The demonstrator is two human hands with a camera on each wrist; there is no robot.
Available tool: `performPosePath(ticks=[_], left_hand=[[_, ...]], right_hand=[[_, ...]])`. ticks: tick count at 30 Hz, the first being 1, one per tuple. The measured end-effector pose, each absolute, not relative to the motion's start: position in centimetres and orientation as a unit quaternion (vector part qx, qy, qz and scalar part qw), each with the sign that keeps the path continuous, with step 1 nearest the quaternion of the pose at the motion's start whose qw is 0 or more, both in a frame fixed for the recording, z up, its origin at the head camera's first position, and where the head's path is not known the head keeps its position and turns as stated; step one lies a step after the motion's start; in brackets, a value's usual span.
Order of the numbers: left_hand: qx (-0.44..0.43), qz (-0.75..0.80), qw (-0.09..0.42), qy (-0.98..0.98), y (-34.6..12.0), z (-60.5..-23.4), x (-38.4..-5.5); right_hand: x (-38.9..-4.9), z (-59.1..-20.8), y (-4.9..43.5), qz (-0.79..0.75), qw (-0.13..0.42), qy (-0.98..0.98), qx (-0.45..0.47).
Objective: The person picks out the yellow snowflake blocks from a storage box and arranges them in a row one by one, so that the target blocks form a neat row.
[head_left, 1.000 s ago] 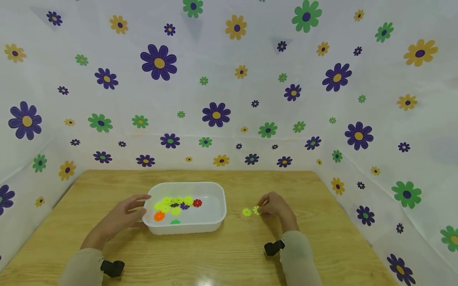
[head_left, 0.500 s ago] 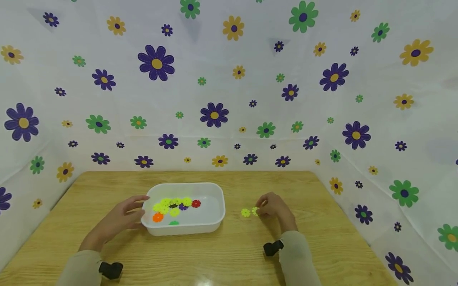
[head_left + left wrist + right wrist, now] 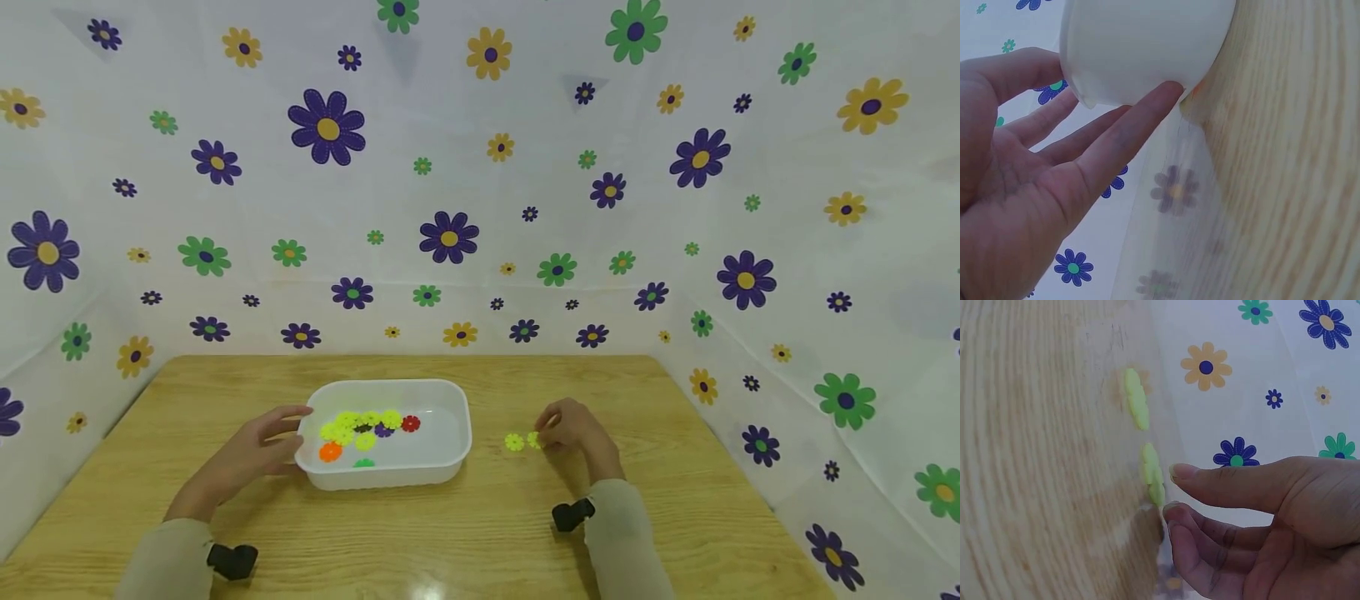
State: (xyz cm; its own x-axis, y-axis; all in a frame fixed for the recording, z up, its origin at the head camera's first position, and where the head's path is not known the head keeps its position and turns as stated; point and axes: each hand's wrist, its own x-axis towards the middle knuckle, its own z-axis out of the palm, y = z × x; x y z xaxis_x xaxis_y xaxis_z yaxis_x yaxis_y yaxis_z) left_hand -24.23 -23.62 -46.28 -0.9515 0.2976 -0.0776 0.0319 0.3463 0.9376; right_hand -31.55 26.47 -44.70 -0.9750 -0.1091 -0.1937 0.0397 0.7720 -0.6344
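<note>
A white plastic tray (image 3: pixel 390 477) stands on the wooden table, with several flower-shaped discs inside. My left hand (image 3: pixel 255 450) is at the tray's left end. Its mostly straight fingers touch the outer wall of the tray (image 3: pixel 1147 50) in the left wrist view. Right of the tray, a yellow flower disc (image 3: pixel 514 442) lies on the table, with a second yellow flower disc (image 3: pixel 534 439) beside it. My right hand (image 3: pixel 572 429) has its fingertips right at the second disc's edge. In the right wrist view, thumb and index finger stand slightly apart next to that disc (image 3: pixel 1152 474).
Within the tray, yellow discs (image 3: pixel 345 425) cluster at the left, with an orange disc (image 3: pixel 330 452), a purple disc (image 3: pixel 383 430), a red disc (image 3: pixel 410 424) and a partly hidden green disc (image 3: pixel 363 462). Flower-printed cloth (image 3: pixel 465 183) encloses the table's back and sides.
The head view shifts slightly. Both hands, the tray and the two yellow discs on the table keep nearly the same places relative to each other.
</note>
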Motion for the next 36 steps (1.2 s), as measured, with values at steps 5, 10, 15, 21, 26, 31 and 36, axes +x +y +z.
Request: performPosePath(ticks=[5,10,15,21,26,31,36], left_hand=[[0.105,0.558,0.117,0.815,-23.7,-46.2,-24.2],[0.11,0.556,0.115,0.816,-23.8,-46.1,-24.1],[0.109,0.558,0.117,0.814,-23.8,-46.1,-23.9],[0.111,0.549,0.112,0.821,-23.7,-46.0,-23.9],[0.113,0.552,0.111,0.818,-23.8,-45.7,-24.0],[0.11,0.554,0.114,0.817,-23.7,-45.6,-24.0],[0.109,0.562,0.116,0.812,-23.7,-45.9,-24.0]], right_hand=[[-31.4,-43.5,26.0,-0.34,0.097,0.935,-0.028],[-31.1,-42.1,24.8,-0.366,0.1,0.923,-0.064],[-31.1,-40.7,22.7,-0.379,0.105,0.914,-0.098],[-31.2,-39.1,18.9,-0.385,0.107,0.909,-0.119],[-31.5,-38.1,15.4,-0.384,0.118,0.906,-0.136],[-31.7,-38.4,12.1,-0.37,0.13,0.903,-0.177],[-32.1,-39.9,9.1,-0.36,0.137,0.898,-0.212]])
